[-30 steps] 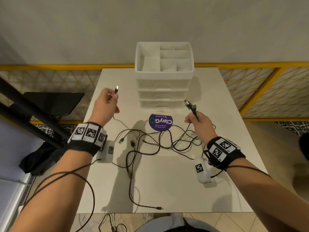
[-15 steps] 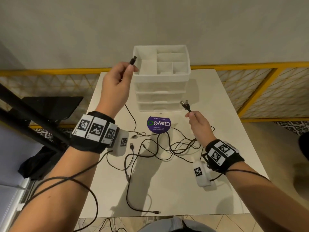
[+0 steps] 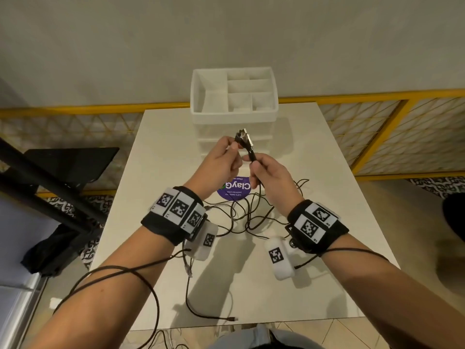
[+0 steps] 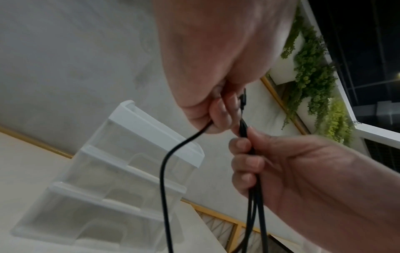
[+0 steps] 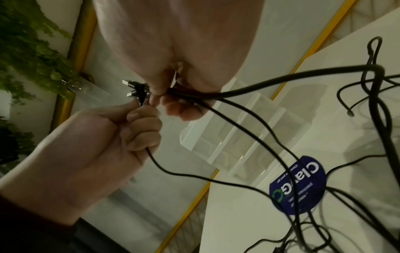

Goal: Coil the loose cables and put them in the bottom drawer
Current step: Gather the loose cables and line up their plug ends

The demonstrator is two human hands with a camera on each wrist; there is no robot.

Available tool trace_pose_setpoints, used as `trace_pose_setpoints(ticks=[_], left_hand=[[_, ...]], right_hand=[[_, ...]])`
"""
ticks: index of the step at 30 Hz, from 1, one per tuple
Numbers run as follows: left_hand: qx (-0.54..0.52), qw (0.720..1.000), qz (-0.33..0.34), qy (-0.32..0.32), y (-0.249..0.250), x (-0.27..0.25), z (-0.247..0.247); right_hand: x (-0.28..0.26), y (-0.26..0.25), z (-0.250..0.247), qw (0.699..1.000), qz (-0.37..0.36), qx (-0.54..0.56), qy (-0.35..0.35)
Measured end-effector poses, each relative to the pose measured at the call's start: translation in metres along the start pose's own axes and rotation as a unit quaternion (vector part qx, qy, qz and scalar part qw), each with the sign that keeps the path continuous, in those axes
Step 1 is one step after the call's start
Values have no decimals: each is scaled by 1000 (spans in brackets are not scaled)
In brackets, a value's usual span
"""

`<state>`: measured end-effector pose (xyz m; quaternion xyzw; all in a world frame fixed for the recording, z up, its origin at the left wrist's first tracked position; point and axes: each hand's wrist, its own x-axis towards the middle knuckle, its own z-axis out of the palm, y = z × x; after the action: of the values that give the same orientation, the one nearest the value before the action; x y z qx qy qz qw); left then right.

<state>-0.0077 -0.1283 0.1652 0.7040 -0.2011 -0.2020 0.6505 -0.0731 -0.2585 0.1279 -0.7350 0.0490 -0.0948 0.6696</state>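
Head view looks down at the table; both close wrist views share the drawer unit.

Cables on table before drawers

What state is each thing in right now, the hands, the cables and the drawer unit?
left hand: raised, pinching one cable end.
right hand: raised, gripping a bunch of cable ends.
cable ends: brought together between the hands.
cables: loose, tangled on the table, not coiled.
drawer unit: upright, all three drawers closed.
round purple sticker: flat on the table, partly hidden.
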Motion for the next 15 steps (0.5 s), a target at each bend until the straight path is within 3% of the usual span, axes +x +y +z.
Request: trace_pose_setpoints(ticks=[5, 10, 15], left_hand=[[17, 1000, 10, -9, 3, -2, 3], [88, 994, 20, 62, -10, -3, 7], [120, 992, -2, 37, -20, -4, 8]], right_hand=[[1, -3, 3, 999, 6, 20, 33], [-3, 4, 13, 998, 26, 45, 37], [-7, 14, 19, 997, 49, 47, 40]])
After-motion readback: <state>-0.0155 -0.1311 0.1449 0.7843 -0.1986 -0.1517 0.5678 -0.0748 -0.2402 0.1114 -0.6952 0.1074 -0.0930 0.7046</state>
